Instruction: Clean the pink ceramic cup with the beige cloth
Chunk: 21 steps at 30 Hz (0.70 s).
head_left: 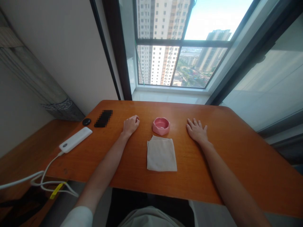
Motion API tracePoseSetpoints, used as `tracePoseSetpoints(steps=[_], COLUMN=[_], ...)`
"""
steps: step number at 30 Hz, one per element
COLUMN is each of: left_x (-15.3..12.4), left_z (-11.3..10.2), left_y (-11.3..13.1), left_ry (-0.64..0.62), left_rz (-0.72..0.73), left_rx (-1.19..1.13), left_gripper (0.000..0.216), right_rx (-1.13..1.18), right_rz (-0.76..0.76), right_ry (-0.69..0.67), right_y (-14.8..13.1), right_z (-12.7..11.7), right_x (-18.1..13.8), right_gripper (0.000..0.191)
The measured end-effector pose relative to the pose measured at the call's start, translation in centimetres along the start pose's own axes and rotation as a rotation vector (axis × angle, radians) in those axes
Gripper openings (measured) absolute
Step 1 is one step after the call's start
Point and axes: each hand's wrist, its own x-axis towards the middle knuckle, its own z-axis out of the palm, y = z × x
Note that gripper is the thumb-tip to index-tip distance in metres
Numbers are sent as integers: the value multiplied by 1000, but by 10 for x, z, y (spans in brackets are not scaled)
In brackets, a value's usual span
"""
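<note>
My left hand [131, 125] rests on the wooden table as a loose fist, with nothing showing between its curled fingers. To the right of it stands a pink ashtray [161, 126] with a faceted rim, a little apart from the hand. A small pale item, too small to name, lies inside the ashtray. Just in front of the ashtray, nearer to me, a folded off-white cloth [162, 155] lies flat. My right hand [197, 130] is palm down on the table, right of the ashtray, fingers spread and holding nothing.
A white power strip [75, 140] with a white cable [50, 162] lies along the table's left side. Behind it are a round black object [86, 121] and a pixelated dark object [103, 118]. A window [182, 63] is beyond the table's [132, 176] far edge.
</note>
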Motion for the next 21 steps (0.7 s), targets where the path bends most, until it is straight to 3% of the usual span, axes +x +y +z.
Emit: tracePoseSetpoints(steps=[21], left_x=[1], left_z=[1], left_y=[0], left_ry=[1], left_rz=[-3], left_rx=[6], left_gripper=[28], right_rx=[24], right_rz=[-14], right_ry=[32], right_y=[1], right_z=[-2], right_x=[-3], right_gripper=[72])
